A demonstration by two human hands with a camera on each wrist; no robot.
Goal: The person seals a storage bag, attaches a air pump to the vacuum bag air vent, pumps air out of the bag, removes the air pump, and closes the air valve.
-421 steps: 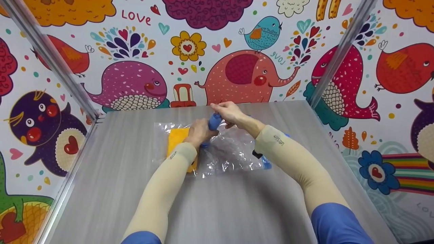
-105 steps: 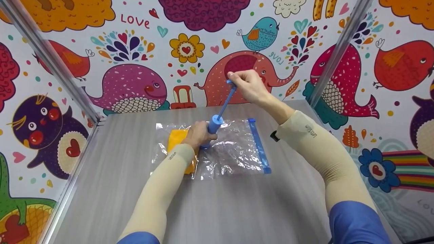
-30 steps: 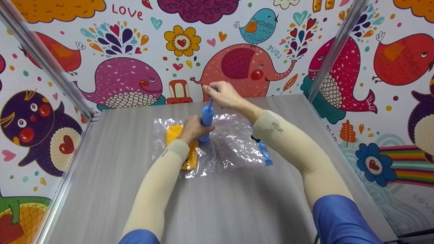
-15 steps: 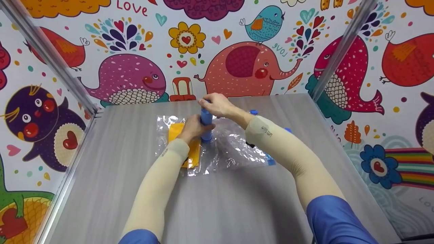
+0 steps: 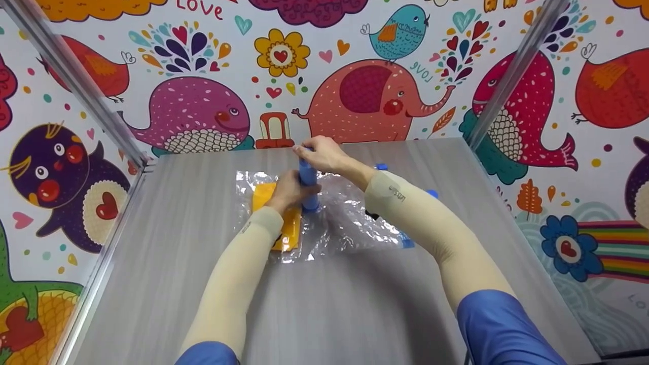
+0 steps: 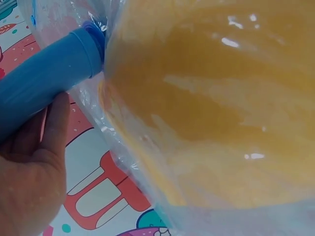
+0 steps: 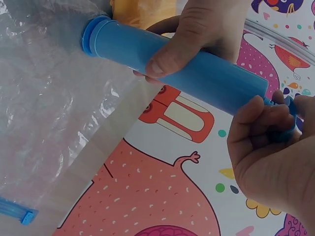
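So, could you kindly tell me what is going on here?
A person has both hands on a blue pump, which stands roughly upright with its base against a clear plastic bag on the table. The left hand grips the barrel; the right hand holds the handle, close to the barrel's top. A yellow item lies inside the bag.

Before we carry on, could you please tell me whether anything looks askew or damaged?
Nothing stands out: the clear bag is wrinkled, but no tear shows, and the blue pump on it looks intact.
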